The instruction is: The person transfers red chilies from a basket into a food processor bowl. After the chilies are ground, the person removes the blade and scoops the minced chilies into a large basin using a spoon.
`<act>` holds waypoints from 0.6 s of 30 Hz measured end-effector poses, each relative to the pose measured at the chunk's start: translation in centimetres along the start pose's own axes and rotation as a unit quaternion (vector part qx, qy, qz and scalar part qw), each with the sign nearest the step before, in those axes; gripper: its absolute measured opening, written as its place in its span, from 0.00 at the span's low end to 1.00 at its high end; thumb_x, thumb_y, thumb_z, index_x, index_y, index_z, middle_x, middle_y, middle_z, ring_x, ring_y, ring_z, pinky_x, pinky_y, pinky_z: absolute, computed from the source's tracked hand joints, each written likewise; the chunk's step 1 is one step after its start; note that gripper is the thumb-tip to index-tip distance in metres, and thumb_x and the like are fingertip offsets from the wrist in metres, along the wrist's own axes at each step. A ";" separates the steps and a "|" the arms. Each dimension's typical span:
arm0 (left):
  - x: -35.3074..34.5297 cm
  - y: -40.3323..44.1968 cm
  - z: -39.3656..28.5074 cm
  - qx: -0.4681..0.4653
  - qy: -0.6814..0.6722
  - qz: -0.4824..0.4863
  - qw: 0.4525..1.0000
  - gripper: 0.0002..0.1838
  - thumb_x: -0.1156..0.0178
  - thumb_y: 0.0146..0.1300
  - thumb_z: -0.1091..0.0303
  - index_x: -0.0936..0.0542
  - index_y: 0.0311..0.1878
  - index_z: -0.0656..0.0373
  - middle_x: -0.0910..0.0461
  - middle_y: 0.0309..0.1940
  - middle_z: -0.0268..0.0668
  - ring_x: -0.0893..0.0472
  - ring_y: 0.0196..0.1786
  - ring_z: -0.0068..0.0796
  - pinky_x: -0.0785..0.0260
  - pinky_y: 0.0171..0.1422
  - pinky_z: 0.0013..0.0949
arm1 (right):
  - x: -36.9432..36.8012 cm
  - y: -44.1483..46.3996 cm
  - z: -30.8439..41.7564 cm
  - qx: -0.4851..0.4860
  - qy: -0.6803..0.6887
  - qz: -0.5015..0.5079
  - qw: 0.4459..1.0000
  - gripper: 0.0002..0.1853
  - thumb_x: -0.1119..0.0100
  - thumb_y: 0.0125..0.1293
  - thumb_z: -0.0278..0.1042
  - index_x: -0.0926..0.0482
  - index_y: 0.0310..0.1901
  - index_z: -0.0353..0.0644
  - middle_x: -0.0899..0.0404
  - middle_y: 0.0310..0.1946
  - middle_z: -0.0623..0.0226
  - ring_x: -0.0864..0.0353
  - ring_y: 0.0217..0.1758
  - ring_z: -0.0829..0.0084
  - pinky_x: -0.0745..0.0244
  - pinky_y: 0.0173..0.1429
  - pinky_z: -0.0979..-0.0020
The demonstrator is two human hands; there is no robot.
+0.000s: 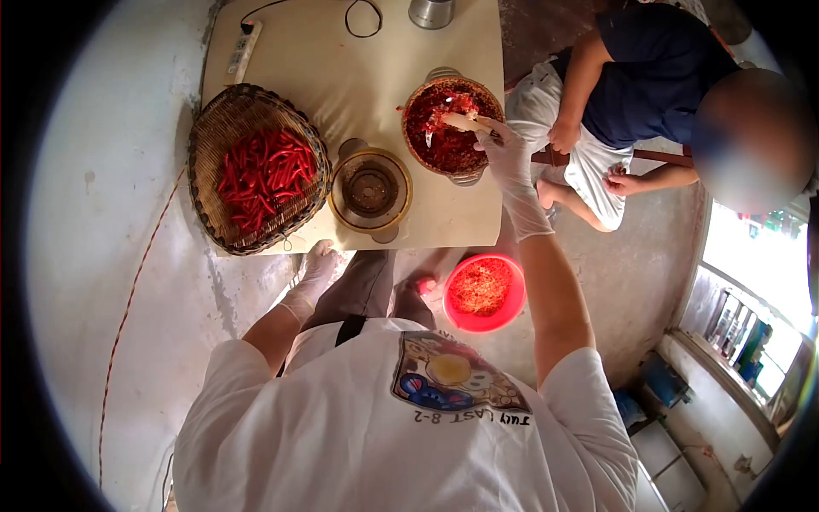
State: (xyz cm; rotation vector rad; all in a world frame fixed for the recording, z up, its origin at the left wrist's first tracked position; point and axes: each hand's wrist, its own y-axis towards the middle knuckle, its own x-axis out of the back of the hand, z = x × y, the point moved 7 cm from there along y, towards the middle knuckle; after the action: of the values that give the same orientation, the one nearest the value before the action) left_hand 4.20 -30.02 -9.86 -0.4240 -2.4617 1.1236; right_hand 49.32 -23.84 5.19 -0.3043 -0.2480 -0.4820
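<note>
Item: white printed T-shirt [367, 418], nearest the view.
Item: pink basin [482, 322] below the table's near edge, with crushed red chilli [479, 286] inside.
Item: left hand [317, 269], white-gloved, at that edge; finger closure impossible to tell.
Item: right hand [505, 149], white-gloved, fingers closed around a pale-handled utensil [467, 124], its far end amid chopped red chilli [452, 155] in a two-handled round vessel [408, 145], right side of the cream tabletop [299, 51].
Item: second round vessel [409, 189], dark inside, between the first and a woven basket [205, 162] of whole red chillies [264, 175].
Item: seated person [661, 77], dark top, beyond the right hand.
Item: power strip [241, 53], behind the basket.
Item: metal container [431, 12], far edge.
</note>
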 end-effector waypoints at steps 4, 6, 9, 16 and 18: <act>0.2 0.9 1.4 -0.014 -0.012 0.006 1.000 0.19 0.50 0.55 0.77 0.31 0.51 0.69 0.27 0.21 0.33 0.31 0.20 0.18 0.39 0.23 0.22 | 0.5 -0.2 -0.1 -0.003 0.022 0.000 1.000 0.14 0.42 0.61 0.30 0.23 0.49 0.40 0.21 0.34 0.69 0.22 0.29 0.82 0.33 0.32 0.85; 0.2 0.9 1.5 -0.003 -0.013 0.003 1.000 0.19 0.50 0.55 0.76 0.31 0.51 0.69 0.27 0.21 0.33 0.31 0.20 0.18 0.39 0.23 0.22 | 0.7 -0.2 -0.1 -0.007 0.017 0.002 1.000 0.14 0.43 0.61 0.30 0.23 0.48 0.40 0.21 0.34 0.68 0.21 0.29 0.81 0.32 0.32 0.85; 0.3 0.9 1.4 0.004 -0.001 0.004 1.000 0.18 0.49 0.55 0.76 0.31 0.51 0.69 0.26 0.22 0.34 0.31 0.20 0.18 0.39 0.22 0.22 | 1.1 -0.6 0.0 -0.026 0.019 0.009 0.999 0.14 0.44 0.60 0.29 0.23 0.48 0.39 0.20 0.32 0.65 0.20 0.29 0.79 0.30 0.32 0.83; -0.1 -0.1 0.7 0.021 -0.022 0.015 0.999 0.17 0.51 0.56 0.77 0.30 0.50 0.67 0.26 0.24 0.35 0.31 0.20 0.18 0.38 0.22 0.22 | 1.3 -1.5 -1.8 -0.052 0.098 0.020 0.994 0.15 0.45 0.60 0.27 0.24 0.49 0.35 0.21 0.31 0.68 0.21 0.30 0.79 0.31 0.33 0.84; -0.2 -0.1 0.5 0.000 -0.008 0.019 1.000 0.17 0.51 0.56 0.77 0.31 0.51 0.67 0.26 0.25 0.35 0.31 0.20 0.18 0.37 0.23 0.22 | 1.0 -1.5 -0.9 -0.048 0.076 0.027 0.996 0.15 0.45 0.60 0.27 0.24 0.49 0.35 0.21 0.32 0.67 0.21 0.30 0.79 0.31 0.33 0.84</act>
State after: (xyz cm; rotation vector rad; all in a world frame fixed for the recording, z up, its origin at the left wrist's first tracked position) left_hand 4.15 -30.46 -10.13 -0.4643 -2.4771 1.1472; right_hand 49.57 -25.83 5.01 -0.3646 -0.0685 -0.4621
